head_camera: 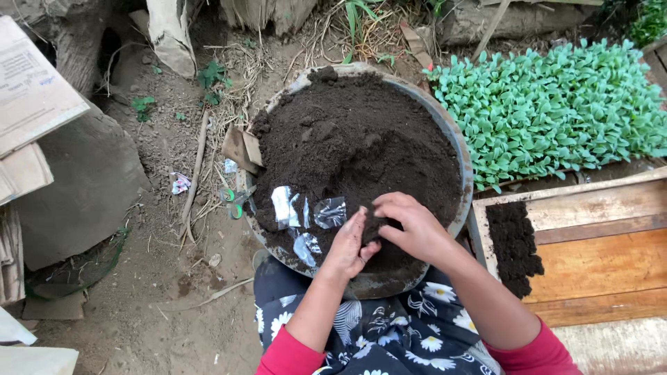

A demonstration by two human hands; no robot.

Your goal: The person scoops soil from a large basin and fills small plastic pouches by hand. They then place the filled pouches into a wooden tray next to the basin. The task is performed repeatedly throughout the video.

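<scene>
Crumbly dark soil (354,139), round metal basin (455,139), hands (382,239) pinching clump

Left hand (347,246) and right hand (410,226) pinch dark crumbly soil (354,139) together in a round grey metal basin (455,139); clear plastic scraps (306,212) lie just left of them.

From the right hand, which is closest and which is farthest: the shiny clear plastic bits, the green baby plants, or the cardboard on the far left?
From the right hand:
1. Clear plastic bits, lying on the soil just to its left.
2. Green seedlings, up and to its right.
3. Cardboard, at the far left edge.
</scene>
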